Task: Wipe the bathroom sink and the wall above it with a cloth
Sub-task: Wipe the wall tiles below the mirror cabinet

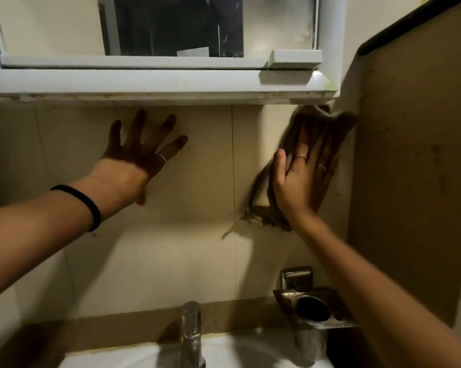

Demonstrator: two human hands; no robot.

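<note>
Brown, blurred cloth (320, 144) lies flat on the beige tiled wall (192, 248) under the white mirror cabinet (155, 81), pressed there by the right hand (302, 179) with straight fingers. The left hand (141, 152) rests spread and empty on the wall, apparently touching. Below are a white sink (232, 354) and chrome tap (190, 333)

I saw bare beige tiled wall (192, 235) open below the white-framed mirror cabinet (155, 83), whose underside capped any upward reach. Lower right of the cabinet, a metal wall-mounted holder (311, 306) jutted out; a chrome tap (190, 333) stood below.
</note>
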